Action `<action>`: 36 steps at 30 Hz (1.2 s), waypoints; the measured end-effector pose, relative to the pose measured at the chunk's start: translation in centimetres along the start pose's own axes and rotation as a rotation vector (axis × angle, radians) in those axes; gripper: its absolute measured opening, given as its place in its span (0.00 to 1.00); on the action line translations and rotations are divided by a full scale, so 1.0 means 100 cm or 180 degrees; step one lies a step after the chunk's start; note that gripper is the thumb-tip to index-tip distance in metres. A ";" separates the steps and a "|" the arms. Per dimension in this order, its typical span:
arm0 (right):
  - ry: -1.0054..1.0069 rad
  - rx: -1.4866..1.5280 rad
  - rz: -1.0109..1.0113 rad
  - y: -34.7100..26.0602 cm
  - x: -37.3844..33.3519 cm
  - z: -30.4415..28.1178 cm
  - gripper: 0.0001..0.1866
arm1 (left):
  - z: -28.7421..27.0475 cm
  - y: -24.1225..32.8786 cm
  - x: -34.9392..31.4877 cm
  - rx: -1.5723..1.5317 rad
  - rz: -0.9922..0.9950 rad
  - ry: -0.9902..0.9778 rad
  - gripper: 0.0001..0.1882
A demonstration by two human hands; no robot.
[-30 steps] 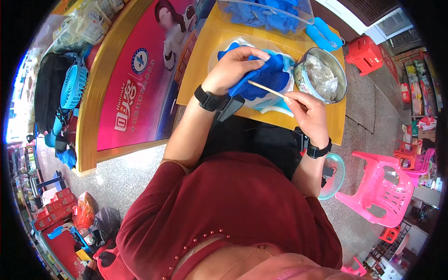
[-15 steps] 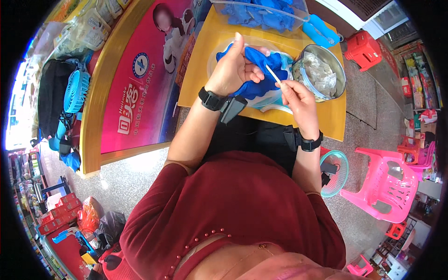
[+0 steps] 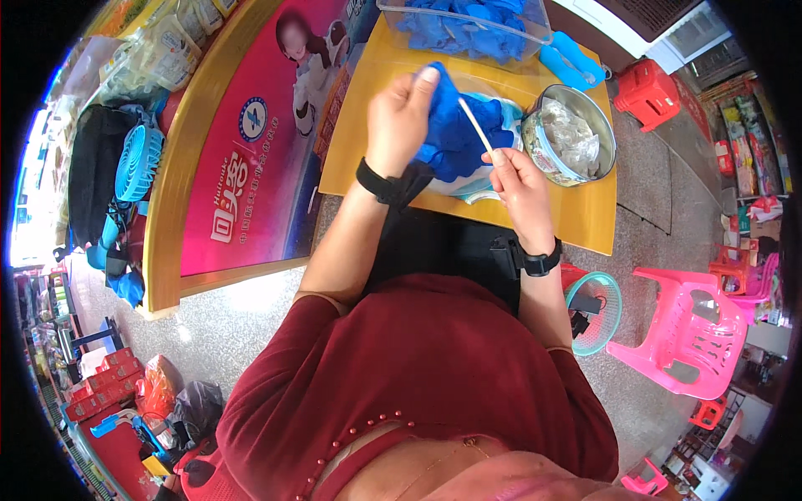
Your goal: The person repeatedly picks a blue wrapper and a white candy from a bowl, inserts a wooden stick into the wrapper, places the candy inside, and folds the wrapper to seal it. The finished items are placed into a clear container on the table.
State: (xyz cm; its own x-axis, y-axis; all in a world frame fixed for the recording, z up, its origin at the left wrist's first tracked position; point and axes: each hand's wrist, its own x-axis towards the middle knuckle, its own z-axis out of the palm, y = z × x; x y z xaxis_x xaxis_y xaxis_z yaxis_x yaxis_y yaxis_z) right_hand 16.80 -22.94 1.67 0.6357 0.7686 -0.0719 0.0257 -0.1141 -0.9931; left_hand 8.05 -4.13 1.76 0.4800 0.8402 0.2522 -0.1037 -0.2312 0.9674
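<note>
Deep-blue crumpled cloth-like sheets (image 3: 464, 149) sit bunched over the yellow flat-topped table (image 3: 572, 219), left of the round patterned tin (image 3: 541, 154). Left hand (image 3: 398, 121) pinches one raised edge; right hand (image 3: 523, 185) grips a slim pale stick (image 3: 477, 127), tip toward them.

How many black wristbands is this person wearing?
2: one wristband below the left hand, which pinches blue material; the other wristband below the right hand, which holds a thin stick. Sleeves could hide more.
</note>
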 end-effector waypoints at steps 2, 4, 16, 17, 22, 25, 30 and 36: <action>0.0088 -0.0629 -0.0294 0.014 0.004 -0.002 0.12 | -0.012 -0.002 0.010 -0.0224 -0.0014 0.0225 0.22; 0.0331 -0.1726 -0.0995 0.025 0.010 -0.002 0.10 | -0.022 0.000 0.017 -0.0324 0.0148 0.0373 0.20; -0.0142 0.0304 -0.0631 -0.026 0.028 0.035 0.12 | 0.011 0.018 -0.014 -0.1475 -0.0598 -0.0358 0.16; -0.0198 0.0495 -0.0510 -0.027 0.029 0.035 0.12 | 0.012 0.018 -0.017 -0.1306 -0.0689 -0.0419 0.16; 0.0114 0.0646 -0.0588 -0.020 0.029 0.032 0.08 | 0.019 0.008 -0.016 -0.0426 -0.0100 -0.0361 0.15; 0.0345 0.0492 -0.0759 -0.016 0.027 0.031 0.06 | 0.017 0.016 -0.020 0.0184 0.0719 0.0151 0.14; 0.0698 -0.0264 -0.1373 -0.016 0.022 0.026 0.06 | 0.011 0.034 -0.030 0.0866 0.1364 0.0141 0.21; 0.0821 -0.0794 -0.1864 -0.034 0.013 0.019 0.03 | 0.011 0.042 -0.041 0.0362 0.1003 -0.0405 0.16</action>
State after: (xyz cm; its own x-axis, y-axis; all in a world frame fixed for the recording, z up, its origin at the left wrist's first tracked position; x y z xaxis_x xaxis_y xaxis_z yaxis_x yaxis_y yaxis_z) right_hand 16.05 -20.32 4.79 0.6255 0.5767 0.5255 0.5784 0.1094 -0.8084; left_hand 6.61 -9.04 4.76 0.5452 0.6528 0.5259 -0.1698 -0.5283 0.8319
